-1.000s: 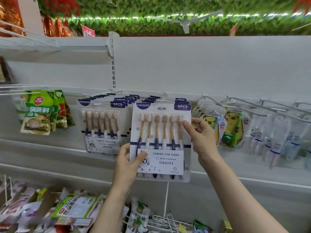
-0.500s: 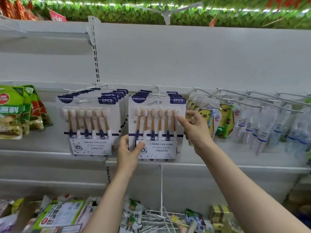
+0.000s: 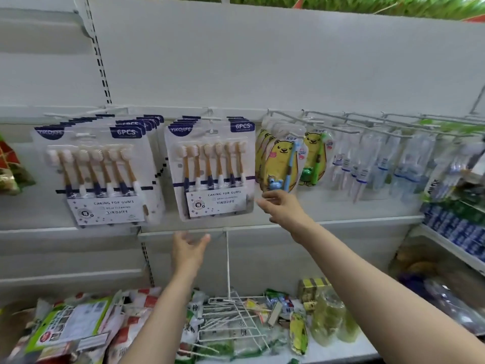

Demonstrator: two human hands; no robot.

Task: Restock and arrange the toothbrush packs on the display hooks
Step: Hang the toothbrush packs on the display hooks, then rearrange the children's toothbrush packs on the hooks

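Two stacks of six-piece toothbrush packs hang from display hooks on the white back panel. The front pack of the right stack [image 3: 212, 172] hangs free on its hook [image 3: 210, 119]. The left stack [image 3: 98, 174] hangs beside it. My left hand [image 3: 190, 246] is just below the right stack, fingers relaxed, holding nothing. My right hand [image 3: 282, 207] hovers near that pack's lower right corner with fingers loose and empty, apart from the pack.
Yellow bear children's toothbrush packs [image 3: 282, 164] and clear packs [image 3: 367, 164] hang on hooks to the right. Below, a shelf holds snack bags [image 3: 70, 327], loose white wire hooks [image 3: 231, 319] and yellow-green packets [image 3: 328, 313]. Blue boxes [image 3: 454, 227] sit far right.
Both hands have let go of the front toothbrush pack, which now hangs on its hook. The left hand dropped below it, the right hand drew down and to the right. The view moved closer.
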